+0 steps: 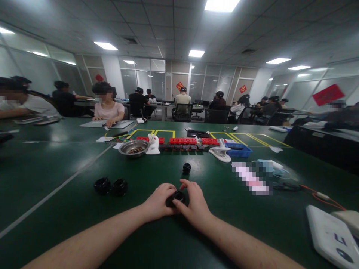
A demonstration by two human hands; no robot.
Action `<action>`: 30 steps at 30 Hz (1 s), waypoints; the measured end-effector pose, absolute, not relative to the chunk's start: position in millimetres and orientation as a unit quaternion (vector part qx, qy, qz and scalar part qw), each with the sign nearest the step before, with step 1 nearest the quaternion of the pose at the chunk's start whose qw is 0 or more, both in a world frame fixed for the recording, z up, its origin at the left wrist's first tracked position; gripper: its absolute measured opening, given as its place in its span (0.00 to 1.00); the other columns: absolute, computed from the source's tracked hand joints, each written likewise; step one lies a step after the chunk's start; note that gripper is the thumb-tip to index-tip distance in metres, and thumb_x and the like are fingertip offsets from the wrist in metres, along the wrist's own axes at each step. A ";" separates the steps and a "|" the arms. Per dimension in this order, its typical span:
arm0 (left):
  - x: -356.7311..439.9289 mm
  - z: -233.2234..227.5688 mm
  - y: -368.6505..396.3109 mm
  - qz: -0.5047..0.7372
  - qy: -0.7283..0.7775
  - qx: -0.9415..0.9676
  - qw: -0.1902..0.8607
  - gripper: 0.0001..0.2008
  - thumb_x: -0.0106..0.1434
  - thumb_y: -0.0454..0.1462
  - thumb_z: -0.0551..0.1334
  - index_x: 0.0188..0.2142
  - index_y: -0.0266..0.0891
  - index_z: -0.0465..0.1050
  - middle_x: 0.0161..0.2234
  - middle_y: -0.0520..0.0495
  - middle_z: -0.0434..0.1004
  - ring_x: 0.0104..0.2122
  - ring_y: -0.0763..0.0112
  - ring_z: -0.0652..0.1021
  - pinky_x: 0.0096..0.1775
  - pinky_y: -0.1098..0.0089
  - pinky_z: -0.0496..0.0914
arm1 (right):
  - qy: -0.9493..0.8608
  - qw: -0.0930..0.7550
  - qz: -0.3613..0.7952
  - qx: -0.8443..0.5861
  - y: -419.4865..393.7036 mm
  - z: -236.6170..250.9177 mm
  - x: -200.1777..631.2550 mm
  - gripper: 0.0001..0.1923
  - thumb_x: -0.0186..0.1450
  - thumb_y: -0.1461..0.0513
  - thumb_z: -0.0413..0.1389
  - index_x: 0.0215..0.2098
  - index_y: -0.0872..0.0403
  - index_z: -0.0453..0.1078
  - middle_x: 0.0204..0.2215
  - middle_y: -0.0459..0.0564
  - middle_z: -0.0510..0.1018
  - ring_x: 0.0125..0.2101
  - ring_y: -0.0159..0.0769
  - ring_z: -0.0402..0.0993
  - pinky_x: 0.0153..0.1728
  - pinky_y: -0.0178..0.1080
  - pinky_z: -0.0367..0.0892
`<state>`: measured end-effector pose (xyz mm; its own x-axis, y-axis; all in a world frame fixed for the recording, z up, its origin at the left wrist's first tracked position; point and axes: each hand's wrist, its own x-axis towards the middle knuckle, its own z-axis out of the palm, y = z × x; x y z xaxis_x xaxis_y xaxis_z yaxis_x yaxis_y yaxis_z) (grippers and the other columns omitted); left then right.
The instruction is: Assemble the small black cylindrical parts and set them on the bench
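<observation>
Both bare hands meet low at the middle of the view, wrists nearly level, above the green surface (70,209). The left forearm (98,233) slants in from the lower left and the right forearm (238,239) from the lower right, each cut off by the bottom edge. Between the palms sits a black ring-shaped piece (179,196), its round opening facing up. The left hand (159,201) is partly closed, curled round the piece's left side. The right hand (198,203) makes a looser C from the other side — thumb laid over the near rim, index finger bent above the far rim. The fingers cover much of the held piece, and its underside is hidden, so whether it touches the surface is hard to tell; several left fingertips are out of sight too. Just beyond stands a small black piece (186,168); off to the left, a black round piece (102,185) and its neighbour (120,186) sit side by side, their dark details lost in shadow. A white device (329,233) lies at far right, and a pixelated patch (251,178) masks what lies short of it.
</observation>
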<state>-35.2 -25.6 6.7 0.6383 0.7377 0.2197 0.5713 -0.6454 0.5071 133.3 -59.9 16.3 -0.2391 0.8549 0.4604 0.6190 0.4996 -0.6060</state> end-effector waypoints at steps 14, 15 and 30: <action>-36.1 5.3 -24.3 0.203 0.374 0.881 0.205 0.18 0.48 0.43 0.65 0.38 0.40 0.68 0.42 0.46 0.66 0.43 0.59 0.66 0.45 0.61 0.63 | -0.800 0.372 0.160 -0.443 -62.1 14.9 137.0 0.31 0.53 0.60 0.56 0.53 0.54 0.51 0.49 0.55 0.64 0.52 0.45 0.56 0.54 0.54 0.45; -36.2 4.8 -24.0 0.203 0.374 0.881 0.206 0.18 0.48 0.42 0.65 0.38 0.40 0.68 0.42 0.46 0.66 0.43 0.59 0.66 0.46 0.61 0.62 | -0.801 0.372 0.159 -0.442 -61.9 14.0 135.5 0.32 0.52 0.59 0.57 0.53 0.54 0.52 0.48 0.54 0.65 0.51 0.45 0.57 0.54 0.54 0.46; -35.9 5.0 -24.8 0.204 0.371 0.885 0.196 0.19 0.49 0.46 0.64 0.38 0.38 0.68 0.42 0.44 0.66 0.43 0.59 0.67 0.46 0.61 0.63 | -0.807 0.388 0.121 -0.428 -63.2 14.8 138.1 0.29 0.54 0.62 0.53 0.53 0.55 0.52 0.47 0.55 0.64 0.49 0.44 0.58 0.52 0.53 0.50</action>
<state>-35.9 -24.8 5.0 0.6420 0.7359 0.2151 0.5761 -0.6481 0.4980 138.1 -63.2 14.8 -0.3321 0.7852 0.5226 0.5970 0.6039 -0.5280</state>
